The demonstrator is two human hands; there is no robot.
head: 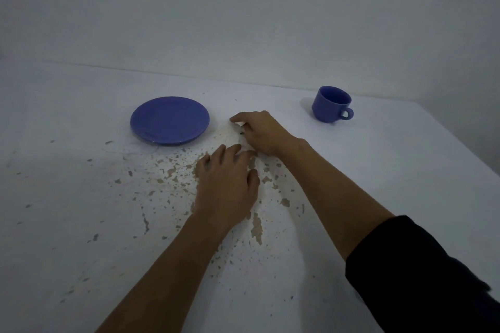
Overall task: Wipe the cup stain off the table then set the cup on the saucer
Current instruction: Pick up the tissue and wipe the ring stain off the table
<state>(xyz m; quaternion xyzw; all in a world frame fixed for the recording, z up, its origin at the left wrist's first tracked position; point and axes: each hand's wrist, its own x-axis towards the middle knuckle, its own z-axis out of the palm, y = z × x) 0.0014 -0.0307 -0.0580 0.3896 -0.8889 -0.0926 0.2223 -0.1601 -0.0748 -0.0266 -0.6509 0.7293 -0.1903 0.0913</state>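
Observation:
A blue saucer (170,120) lies flat on the white table (378,170), left of centre. The blue cup (331,103) stands upright at the far right, its handle turned toward the right. It is apart from both hands. My right hand (261,132) reaches between saucer and cup, its fingers pinched on a small white piece that looks like a tissue (239,124), pressed to the table. A faint tan smear (228,136) shows just beside those fingers. My left hand (227,184) rests palm down nearer to me, fingers apart and holding nothing.
The table's white paint is chipped in many tan flecks (173,170) around and in front of my hands. A plain wall (243,21) rises behind the far table edge. The table's right edge (460,143) runs diagonally behind the cup.

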